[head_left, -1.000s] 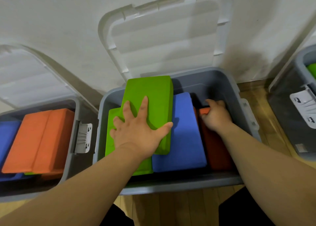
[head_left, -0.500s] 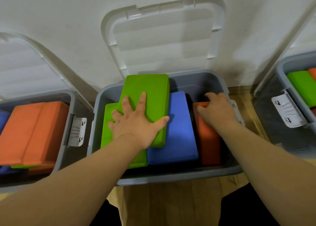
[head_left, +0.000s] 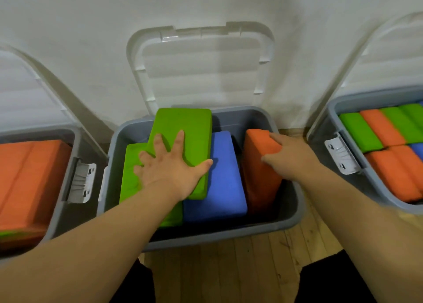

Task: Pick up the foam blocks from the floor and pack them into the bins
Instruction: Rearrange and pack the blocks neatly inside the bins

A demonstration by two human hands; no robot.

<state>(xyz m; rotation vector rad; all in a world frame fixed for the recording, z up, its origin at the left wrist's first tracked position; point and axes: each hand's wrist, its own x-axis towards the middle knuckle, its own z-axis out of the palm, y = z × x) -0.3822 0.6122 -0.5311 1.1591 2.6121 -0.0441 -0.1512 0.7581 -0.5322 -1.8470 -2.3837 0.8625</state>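
A person leans over the middle bin of 3 on a wooden floor. The left hand, fingers spread flat, presses on the upper green block, which lies across the lower green block and a blue block. The right hand curls its fingers around the top end of an orange block, which stands tilted on edge at the bin's right side.

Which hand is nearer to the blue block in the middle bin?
Left. The left hand lies flat on the upper green block, thumb at the edge of the blue block. The right hand grips the orange block, further right.
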